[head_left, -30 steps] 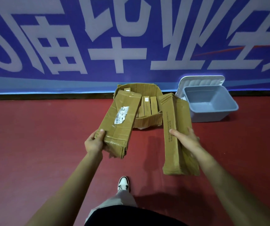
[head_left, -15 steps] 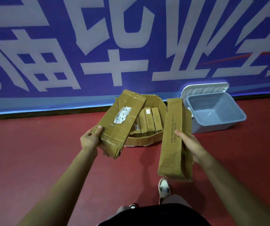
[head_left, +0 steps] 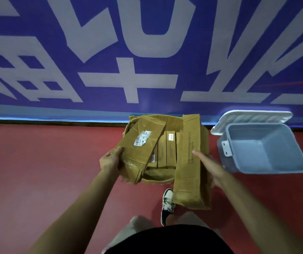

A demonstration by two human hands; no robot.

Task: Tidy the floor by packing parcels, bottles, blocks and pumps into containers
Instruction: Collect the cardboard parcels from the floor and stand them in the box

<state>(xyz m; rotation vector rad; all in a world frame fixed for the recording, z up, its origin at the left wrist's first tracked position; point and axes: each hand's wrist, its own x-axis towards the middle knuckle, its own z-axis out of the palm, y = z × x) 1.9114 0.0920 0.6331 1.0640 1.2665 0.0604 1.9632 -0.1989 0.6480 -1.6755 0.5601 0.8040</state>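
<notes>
My left hand (head_left: 110, 161) grips a flat cardboard parcel with a white label (head_left: 141, 145), held tilted over the left side of an open cardboard box (head_left: 158, 178). My right hand (head_left: 209, 166) grips a long cardboard parcel (head_left: 190, 162), held lengthwise over the box's right side. Several slim cardboard parcels (head_left: 170, 149) stand side by side inside the box.
A grey plastic tub (head_left: 264, 149) with its white lid (head_left: 251, 119) hinged open stands right of the box, nothing visible inside. A blue banner wall (head_left: 147, 52) runs behind both. Red floor (head_left: 37, 162) spreads to the left. My shoe (head_left: 167, 204) is just below the box.
I have stepped closer to the box. Both hands have carried their parcels forward until they hang over the box's opening.
</notes>
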